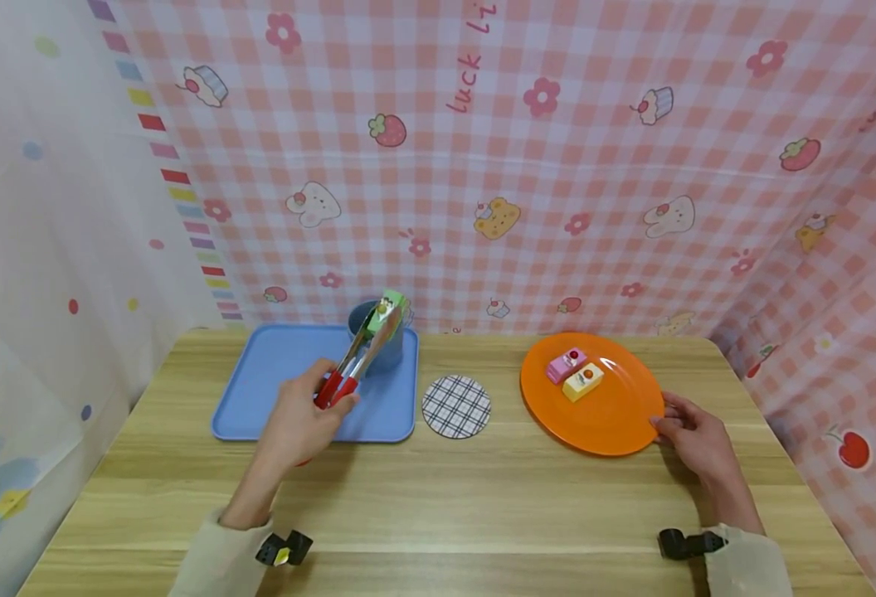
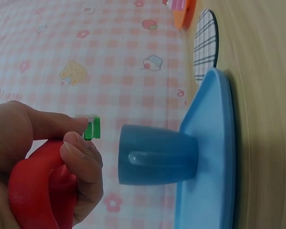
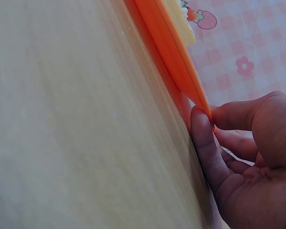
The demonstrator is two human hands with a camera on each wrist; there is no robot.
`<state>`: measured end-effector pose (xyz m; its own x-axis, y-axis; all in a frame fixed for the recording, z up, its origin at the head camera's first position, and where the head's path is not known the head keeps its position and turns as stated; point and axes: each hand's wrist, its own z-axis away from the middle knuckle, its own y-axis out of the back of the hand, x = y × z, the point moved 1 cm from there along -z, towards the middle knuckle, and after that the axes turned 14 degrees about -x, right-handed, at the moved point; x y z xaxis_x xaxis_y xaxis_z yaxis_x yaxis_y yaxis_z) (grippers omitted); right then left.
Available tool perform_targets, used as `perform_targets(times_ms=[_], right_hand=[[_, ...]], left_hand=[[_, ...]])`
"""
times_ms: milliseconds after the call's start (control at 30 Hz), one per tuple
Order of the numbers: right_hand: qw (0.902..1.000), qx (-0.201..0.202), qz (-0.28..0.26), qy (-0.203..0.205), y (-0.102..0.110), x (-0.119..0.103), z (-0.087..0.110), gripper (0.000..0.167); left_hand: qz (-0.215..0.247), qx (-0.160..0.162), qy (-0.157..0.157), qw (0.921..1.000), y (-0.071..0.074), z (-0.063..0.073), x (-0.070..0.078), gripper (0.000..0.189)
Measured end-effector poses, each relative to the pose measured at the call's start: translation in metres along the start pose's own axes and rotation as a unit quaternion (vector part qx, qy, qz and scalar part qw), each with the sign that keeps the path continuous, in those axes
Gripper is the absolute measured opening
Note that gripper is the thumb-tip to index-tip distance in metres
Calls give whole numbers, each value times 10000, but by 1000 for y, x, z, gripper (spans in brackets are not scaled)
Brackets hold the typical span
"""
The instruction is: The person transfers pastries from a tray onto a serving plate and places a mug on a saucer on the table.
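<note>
My left hand [image 1: 302, 423] grips a pair of red-handled tongs [image 1: 356, 359]. Between the tong tips is a small green toy cake [image 1: 388, 309], held above a blue cup [image 1: 387, 352]. In the left wrist view, the cup [image 2: 155, 155] stands upright on the blue tray, and the green cake [image 2: 92, 128] shows past my fingers. My right hand [image 1: 695, 435] pinches the right rim of an orange plate [image 1: 617, 423]; the right wrist view shows thumb and finger on its edge. A pink toy cake [image 1: 566, 365] and a yellow one [image 1: 583, 382] sit on the plate.
The blue tray [image 1: 274, 373] lies at the left of the wooden table [image 1: 483, 506]. A round checked coaster [image 1: 456, 406] lies between tray and plate. A pink checked cloth [image 1: 438, 166] hangs close behind, with more cloth at both sides.
</note>
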<state>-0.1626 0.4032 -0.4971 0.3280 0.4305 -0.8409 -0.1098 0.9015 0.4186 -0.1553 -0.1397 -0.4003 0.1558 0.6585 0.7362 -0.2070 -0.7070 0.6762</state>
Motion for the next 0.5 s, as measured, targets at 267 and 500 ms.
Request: perform_targets(times_ms=[267, 500], right_hand=[[10000, -5, -16, 80, 0, -1, 1, 62], [9998, 0, -26, 173, 0, 0, 1, 61]], left_hand=[[72, -156, 4, 9999, -11, -4, 8, 30], [179, -271, -68, 9995, -21, -9, 14, 29]])
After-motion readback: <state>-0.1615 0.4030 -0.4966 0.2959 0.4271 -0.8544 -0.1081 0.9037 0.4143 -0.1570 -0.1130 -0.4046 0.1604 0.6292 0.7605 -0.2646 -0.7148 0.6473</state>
